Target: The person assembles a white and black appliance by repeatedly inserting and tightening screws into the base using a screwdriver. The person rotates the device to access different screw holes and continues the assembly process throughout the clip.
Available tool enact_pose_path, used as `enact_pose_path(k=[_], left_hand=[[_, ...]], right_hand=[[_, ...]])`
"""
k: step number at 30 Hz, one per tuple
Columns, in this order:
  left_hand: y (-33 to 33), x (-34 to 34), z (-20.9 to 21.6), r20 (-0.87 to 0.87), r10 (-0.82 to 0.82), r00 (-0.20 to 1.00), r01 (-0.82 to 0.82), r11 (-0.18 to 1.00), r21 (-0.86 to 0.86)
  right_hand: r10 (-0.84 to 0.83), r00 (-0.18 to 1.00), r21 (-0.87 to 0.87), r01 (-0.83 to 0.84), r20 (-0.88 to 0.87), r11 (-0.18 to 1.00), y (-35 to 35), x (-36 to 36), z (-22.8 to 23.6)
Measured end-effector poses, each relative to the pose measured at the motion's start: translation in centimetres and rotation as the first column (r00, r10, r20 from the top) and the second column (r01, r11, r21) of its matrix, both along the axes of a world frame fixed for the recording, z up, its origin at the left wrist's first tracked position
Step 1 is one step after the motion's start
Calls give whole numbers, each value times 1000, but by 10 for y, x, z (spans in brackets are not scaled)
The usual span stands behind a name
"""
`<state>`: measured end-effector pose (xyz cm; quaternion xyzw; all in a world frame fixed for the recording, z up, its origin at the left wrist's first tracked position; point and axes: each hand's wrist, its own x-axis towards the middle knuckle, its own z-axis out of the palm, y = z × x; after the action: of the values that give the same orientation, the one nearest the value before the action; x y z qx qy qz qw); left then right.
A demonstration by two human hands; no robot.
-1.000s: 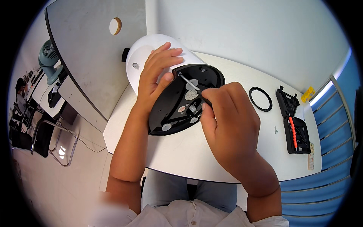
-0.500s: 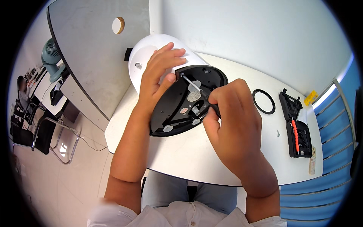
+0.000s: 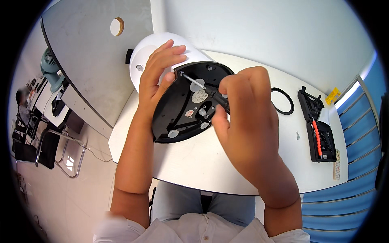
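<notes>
A white rounded appliance (image 3: pixel 190 47) lies on its side, its black base (image 3: pixel 170 107) facing me. The base has pale round feet, a round label and recessed holes. My left hand (image 3: pixel 156 73) rests at the upper left edge of the base, fingers spread over the white shell and thumb by the rim; it is open. My right hand (image 3: pixel 251 117) is closed on the dark handle of a screwdriver (image 3: pixel 195 83). The metal shaft slants up to the left, and its tip sits at a hole in the base's upper left corner, beside my left thumb.
On the white table (image 3: pixel 190 166), a black ring (image 3: pixel 288 110) and a few small screws (image 3: pixel 298 135) lie to the right. Beyond them an open black tool case (image 3: pixel 322 148) holds an orange flexible shaft (image 3: pixel 316 137). A grey partition (image 3: pixel 93 60) stands left; a person (image 3: pixel 25 107) sits far left.
The view has shifted slightly, so the appliance appears further left. My right hand has turned on the screwdriver handle, its thumb now apart from the handle's end. The tip stays at the same corner.
</notes>
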<state>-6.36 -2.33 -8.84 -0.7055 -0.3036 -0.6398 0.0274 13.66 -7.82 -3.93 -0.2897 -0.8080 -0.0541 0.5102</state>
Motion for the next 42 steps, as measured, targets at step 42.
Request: enact_pose_path(k=[42], left_hand=[[21, 26, 6, -228, 209, 951, -219, 976, -16]], right_hand=[[-140, 989, -331, 144, 36, 932, 23, 31, -1]])
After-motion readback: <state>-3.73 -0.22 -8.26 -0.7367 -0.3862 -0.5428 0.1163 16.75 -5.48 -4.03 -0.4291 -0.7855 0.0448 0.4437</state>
